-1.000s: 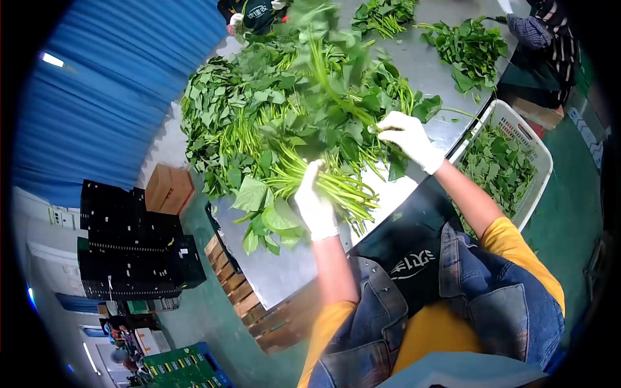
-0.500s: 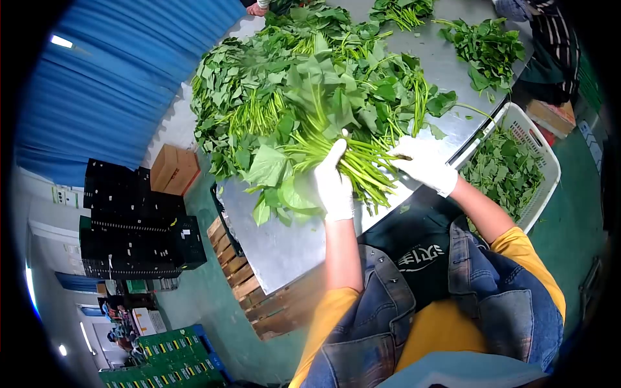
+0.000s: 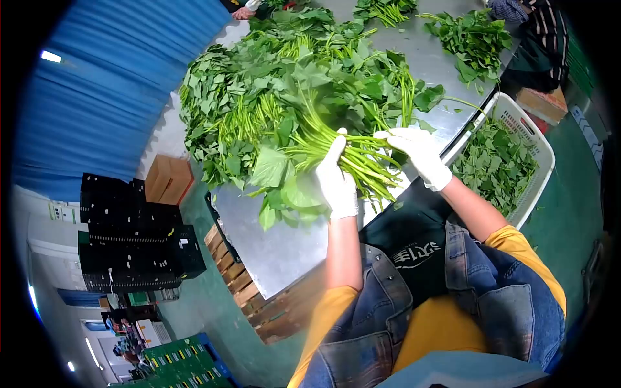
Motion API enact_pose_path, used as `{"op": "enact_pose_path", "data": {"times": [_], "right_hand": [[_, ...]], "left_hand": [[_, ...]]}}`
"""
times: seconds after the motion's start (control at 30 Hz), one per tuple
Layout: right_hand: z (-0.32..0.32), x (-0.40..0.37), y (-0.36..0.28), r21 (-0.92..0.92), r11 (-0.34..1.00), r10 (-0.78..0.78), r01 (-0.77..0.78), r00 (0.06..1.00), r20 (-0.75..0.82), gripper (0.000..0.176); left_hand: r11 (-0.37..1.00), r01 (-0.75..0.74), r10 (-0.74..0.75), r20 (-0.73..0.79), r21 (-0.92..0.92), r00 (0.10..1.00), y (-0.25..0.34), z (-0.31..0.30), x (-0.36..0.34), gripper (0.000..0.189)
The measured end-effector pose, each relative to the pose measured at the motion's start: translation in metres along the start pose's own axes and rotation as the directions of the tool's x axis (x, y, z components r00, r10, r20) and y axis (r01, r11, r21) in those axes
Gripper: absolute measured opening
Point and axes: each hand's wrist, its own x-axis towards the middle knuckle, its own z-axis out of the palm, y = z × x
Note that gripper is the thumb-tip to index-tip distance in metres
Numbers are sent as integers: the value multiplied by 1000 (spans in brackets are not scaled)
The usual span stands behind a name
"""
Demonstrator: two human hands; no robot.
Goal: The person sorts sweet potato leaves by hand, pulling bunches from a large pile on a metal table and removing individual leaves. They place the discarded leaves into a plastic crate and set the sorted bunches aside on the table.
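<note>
In a white glove, my left hand (image 3: 337,184) is closed around a bunch of long-stemmed leafy greens (image 3: 369,165), which look like sweet potato greens. Their cut stem ends point toward my body and right, while the leaves fan out away from me. My right hand (image 3: 417,152), also gloved, is at the right side of the bunch, with thumb and fingertips pinched on a stem at its upper edge. Just beyond both hands lies a large heap of the same greens (image 3: 249,84) on the metal table (image 3: 278,249).
A white plastic basket (image 3: 548,161) with loose leaves stands right of the table. Smaller bunches (image 3: 469,42) lie at the far right, near another person's striped clothing (image 3: 550,39). Another person's hand (image 3: 244,13) shows at the far edge. Black crates (image 3: 129,239) and a cardboard box (image 3: 168,180) stand left.
My right hand has shifted slightly up along the bunch, its fingertips now on an upper stem. My left hand keeps its hold. The whole view has shifted a little.
</note>
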Motion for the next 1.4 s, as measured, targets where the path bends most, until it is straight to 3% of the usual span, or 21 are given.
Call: {"op": "enact_pose_path", "data": {"times": [0.2, 0.27, 0.3, 0.37, 0.4, 0.43, 0.47, 0.53, 0.57, 0.67, 0.73, 0.77, 0.83, 0.9, 1.03, 1.17, 1.2, 1.3, 1.33, 1.37, 1.4], "right_hand": [[-78, -7, 11, 488, 804, -139, 339, 906, -400, 34], [-155, 4, 25, 858, 318, -251, 403, 909, -334, 47], [-179, 7, 27, 806, 352, -263, 476, 877, -403, 58], [-146, 0, -9, 944, 299, -334, 143, 942, -37, 70], [-119, 3, -14, 902, 396, -123, 171, 984, -132, 82], [-113, 14, 19, 574, 805, -145, 149, 988, -54, 78], [-81, 0, -22, 382, 912, 94, -150, 982, 161, 54], [-39, 0, -36, -70, 996, 75, -57, 954, 291, 32], [-34, 5, -21, -147, 989, 61, -9, 934, 352, 26], [-12, 8, -37, -188, 981, 126, -47, 892, 434, 20], [-3, 5, -42, -174, 971, 213, -161, 916, 340, 14], [-3, 5, -38, -174, 972, 212, -160, 916, 341, 14], [-6, 5, -20, -125, 985, 149, -121, 959, 240, 11], [-10, 1, -9, -69, 986, 162, -152, 972, 170, 10], [-23, -8, -4, 217, 974, 81, -69, 996, -44, 10], [-85, -7, 23, 457, 825, -167, 334, 915, -367, 25], [-122, 0, 35, 586, 723, -76, 367, 885, -460, 29], [-168, 7, 26, 797, 542, 5, 264, 948, -318, 36], [-164, 13, 42, 539, 825, 61, 171, 921, -385, 42], [-139, 17, 36, 370, 929, 175, -10, 893, -415, 48], [-124, 21, 32, 116, 966, 256, -229, 903, -344, 51]], "left_hand": [[981, 31, -37, -28, -192, 999, -2, -27, 26, 30], [986, -163, 157, 141, 31, 977, 5, -38, 24, 32], [987, -158, 152, 139, 34, 979, 8, -36, 20, 32], [993, -118, 113, 136, 29, 984, 16, -20, 14, 31], [883, -364, 251, 358, 297, 899, 4, -34, 22, 32], [997, -65, 57, 162, 42, 985, 20, 20, -18, 34], [997, -63, 55, 163, 46, 985, 7, 5, -10, 34], [623, -535, 258, 495, 570, 829, -15, -25, 11, 30], [986, 156, -162, 136, 57, 977, -25, -17, 21, 26], [947, 129, -174, 134, 295, 975, -27, -30, 15, 23], [475, -442, 119, 442, 761, 889, -18, -34, 6, 22], [474, -443, 121, 442, 761, 889, -17, -28, 4, 22], [960, -230, 188, 244, 157, 951, -24, -9, 2, 21], [968, -86, 50, 154, 238, 987, -45, -33, 22, 21], [716, -306, 125, 315, 628, 941, -31, -23, 10, 15], [978, -150, 134, 112, 148, 985, -17, -27, 14, 30], [462, -574, 398, 421, 676, 815, -3, -40, 9, 42], [345, -618, 475, 436, 707, 764, 14, -59, 16, 51], [446, -613, 489, 396, 653, 777, 15, -57, 16, 38], [992, -115, 111, 67, 61, 992, 21, -42, 12, 25], [994, -104, 103, 77, 20, 992, 22, -33, 6, 22]]}}
